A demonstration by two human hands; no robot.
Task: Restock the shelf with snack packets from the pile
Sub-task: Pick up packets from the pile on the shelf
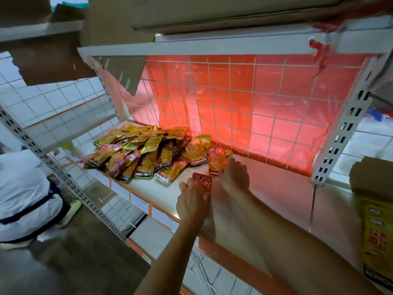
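the brand "konchew" is showing in white capitals on a dark band along the lower edge of several snack packets (pixel 146 165) in the pile on the shelf (pixel 276 188). the orange packet (pixel 214 161), partly covered by the right hand (pixel 234 177), is showing only "konc". the red packet (pixel 203 181) in the left hand (pixel 191 204) is displaying a round emblem; its characters, and the red ones on the yellow pack (pixel 374 241) at right, are appearing too blurred to read.

A person in a white top (pixel 23 184) crouches at the far left on the grey floor (pixel 74 262); white tiles (pixel 53 96) lie beyond; a cardboard box (pixel 212 13) sits overhead; a red sheet (pixel 265 99) glows at the back; an open carton (pixel 370 177) stands near right.
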